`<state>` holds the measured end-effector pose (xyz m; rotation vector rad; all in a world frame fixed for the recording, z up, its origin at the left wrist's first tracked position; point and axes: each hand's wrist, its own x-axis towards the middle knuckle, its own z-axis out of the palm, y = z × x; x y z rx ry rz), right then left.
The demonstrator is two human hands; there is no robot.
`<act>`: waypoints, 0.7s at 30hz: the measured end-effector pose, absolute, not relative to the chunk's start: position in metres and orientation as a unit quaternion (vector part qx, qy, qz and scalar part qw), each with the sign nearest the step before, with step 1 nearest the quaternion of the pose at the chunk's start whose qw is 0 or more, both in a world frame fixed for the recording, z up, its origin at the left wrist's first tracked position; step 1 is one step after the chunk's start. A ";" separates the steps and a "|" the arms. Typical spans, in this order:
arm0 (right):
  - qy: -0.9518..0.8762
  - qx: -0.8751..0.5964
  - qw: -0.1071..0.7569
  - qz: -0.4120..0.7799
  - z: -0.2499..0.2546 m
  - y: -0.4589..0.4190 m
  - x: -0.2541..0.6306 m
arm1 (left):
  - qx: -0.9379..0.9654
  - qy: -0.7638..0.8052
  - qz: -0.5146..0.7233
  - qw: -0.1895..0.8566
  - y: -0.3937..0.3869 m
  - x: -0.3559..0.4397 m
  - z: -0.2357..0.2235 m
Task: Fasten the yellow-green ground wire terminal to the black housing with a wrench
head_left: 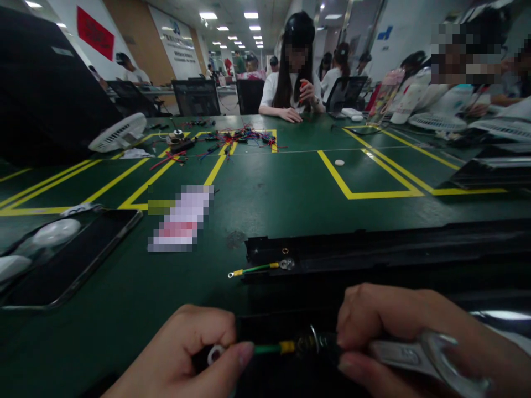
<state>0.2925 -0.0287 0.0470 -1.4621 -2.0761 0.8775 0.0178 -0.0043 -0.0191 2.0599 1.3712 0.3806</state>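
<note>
My left hand is closed at the bottom edge, pinching the ring terminal end of a short green wire with yellow sleeves. My right hand is closed round a silver open-ended wrench, whose far end meets a nut and washer at the wire's other end. Both hands rest over a black panel lying across the green table. A second green wire with ring terminals is fastened to the panel's far left corner.
A phone lies at left beside a white object. A blurred card, a white fan and a heap of coloured wires lie farther out. A person sits opposite; other people work at right. Yellow lines mark the green table.
</note>
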 end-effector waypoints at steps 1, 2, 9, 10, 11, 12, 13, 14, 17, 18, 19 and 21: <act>-0.752 -0.527 0.214 0.332 0.044 -0.030 0.293 | 0.782 0.520 0.150 0.308 -0.005 0.018 -0.019; -0.752 -0.524 0.209 0.340 0.041 -0.030 0.294 | 0.779 0.529 0.148 0.303 -0.005 0.019 -0.018; -0.796 -0.490 0.201 0.294 0.040 -0.034 0.284 | 0.785 0.518 0.161 0.300 -0.004 0.020 -0.016; -0.797 -0.498 0.198 0.280 0.042 -0.034 0.282 | 0.785 0.517 0.161 0.300 -0.004 0.020 -0.016; -0.798 -0.503 0.195 0.269 0.044 -0.033 0.280 | 0.786 0.516 0.160 0.301 -0.004 0.020 -0.016; -0.800 -0.507 0.191 0.259 0.047 -0.032 0.278 | 0.787 0.514 0.155 0.304 -0.004 0.020 -0.015; -0.803 -0.509 0.184 0.248 0.050 -0.029 0.277 | 0.787 0.512 0.151 0.308 -0.004 0.020 -0.015; -0.811 -0.505 0.171 0.240 0.054 -0.025 0.276 | 0.787 0.512 0.148 0.310 -0.004 0.020 -0.014; -0.856 -0.443 0.122 0.237 0.065 -0.014 0.275 | 0.785 0.515 0.149 0.310 -0.004 0.021 -0.013; -0.869 -0.421 0.108 0.237 0.068 -0.012 0.275 | 0.786 0.513 0.151 0.311 -0.004 0.021 -0.012; -0.880 -0.399 0.096 0.240 0.071 -0.010 0.275 | 0.786 0.512 0.154 0.311 -0.004 0.021 -0.012; -0.886 -0.392 0.078 0.237 0.076 -0.009 0.274 | 0.785 0.512 0.161 0.310 -0.004 0.021 -0.013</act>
